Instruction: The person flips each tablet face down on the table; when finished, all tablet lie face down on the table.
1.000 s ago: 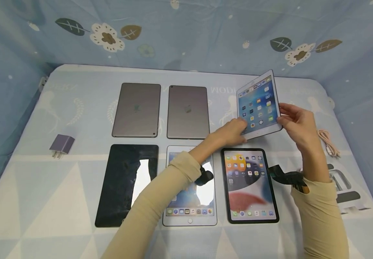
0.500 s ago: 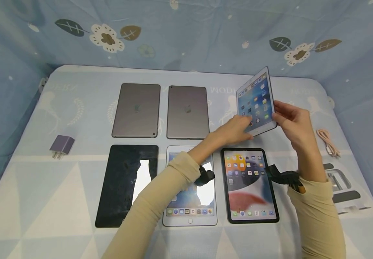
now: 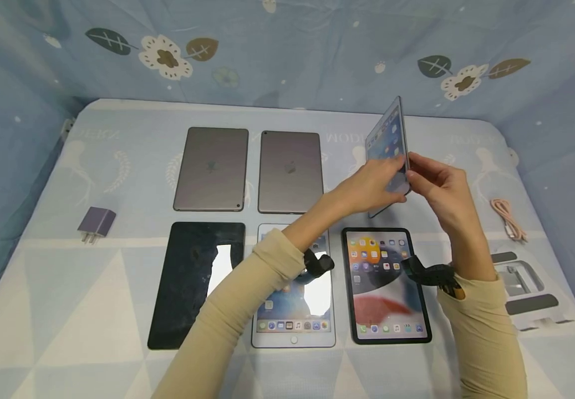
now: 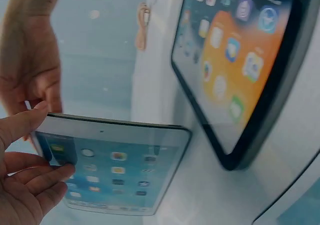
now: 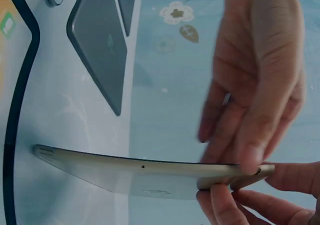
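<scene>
A white-framed tablet (image 3: 386, 136) with its lit screen facing left is tilted up steeply at the back right. My right hand (image 3: 442, 191) pinches its right edge between thumb and fingers. Across the lower part of the screen lies my left hand (image 3: 369, 185), its fingertips near that same edge. In the left wrist view the left hand's thumb (image 4: 32, 119) is at the tablet's edge, with curled fingers (image 4: 47, 180) over the screen. The right wrist view shows the thin edge of the tablet (image 5: 125, 162) and both hands gripping one end.
Two grey tablets (image 3: 210, 172) lie face down behind. In front lie a dark-screened tablet (image 3: 192, 271), a white tablet (image 3: 294, 338) partly under the left arm, and a black-framed tablet (image 3: 384, 302). A purple charger (image 3: 96, 221), pink cable (image 3: 508, 219) and grey-white item (image 3: 532, 296) flank them.
The raised tablet has turned further edge-on, its right edge swinging left. My left hand has slid rightward over the screen towards that edge, and my right hand has moved left with it.
</scene>
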Tool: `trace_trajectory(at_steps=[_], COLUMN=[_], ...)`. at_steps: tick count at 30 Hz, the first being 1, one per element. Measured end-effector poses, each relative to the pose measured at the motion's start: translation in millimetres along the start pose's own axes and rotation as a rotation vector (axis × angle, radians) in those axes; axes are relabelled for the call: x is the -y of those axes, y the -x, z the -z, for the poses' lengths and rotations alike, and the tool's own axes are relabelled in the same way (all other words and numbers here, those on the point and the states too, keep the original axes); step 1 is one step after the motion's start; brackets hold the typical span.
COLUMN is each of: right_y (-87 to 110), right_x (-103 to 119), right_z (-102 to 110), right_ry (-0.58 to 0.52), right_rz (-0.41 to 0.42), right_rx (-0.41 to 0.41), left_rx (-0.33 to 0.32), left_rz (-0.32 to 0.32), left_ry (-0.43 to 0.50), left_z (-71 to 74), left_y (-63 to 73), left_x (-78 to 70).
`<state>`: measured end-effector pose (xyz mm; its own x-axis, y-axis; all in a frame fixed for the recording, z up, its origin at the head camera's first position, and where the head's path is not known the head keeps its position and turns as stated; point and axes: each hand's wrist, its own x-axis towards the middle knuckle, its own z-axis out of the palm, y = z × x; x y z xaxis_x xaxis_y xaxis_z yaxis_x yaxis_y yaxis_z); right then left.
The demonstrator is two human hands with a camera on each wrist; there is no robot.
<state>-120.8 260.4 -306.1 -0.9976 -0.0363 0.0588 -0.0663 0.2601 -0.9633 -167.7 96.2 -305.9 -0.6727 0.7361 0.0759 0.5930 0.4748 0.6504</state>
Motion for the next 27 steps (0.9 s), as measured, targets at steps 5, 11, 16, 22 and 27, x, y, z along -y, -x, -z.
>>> trace_trajectory(at_steps=[5,11,16,22,27], right_y=[-0.3,-3.7,-5.9,-9.3,-10.7], right_x=[-2,-8,-17,-33,-44], right_z=[-6,-11,-13,-16,-18], right_ry=[-0.050,-0.095,-0.013,0.092,0.162], right_rz=[-0.010,-0.031,-0.146,-0.221,-0.224], right_rx=[0.017,0.093,0.228,0.380,0.464], left_rx=[0.057,0.103,0.102,0.094,0.067], left_rz=[0.057,0.118,0.145,0.174,0.183], left_ry=[-0.080,-0.146,-0.182,-0.203,-0.210], left_z=[14.6,27.5,34.2,38.5,40.5], left_y=[2.9,8.1,12.1,19.9,28.0], left_x=[-7.1,-5.3,-1.6,4.5,10.2])
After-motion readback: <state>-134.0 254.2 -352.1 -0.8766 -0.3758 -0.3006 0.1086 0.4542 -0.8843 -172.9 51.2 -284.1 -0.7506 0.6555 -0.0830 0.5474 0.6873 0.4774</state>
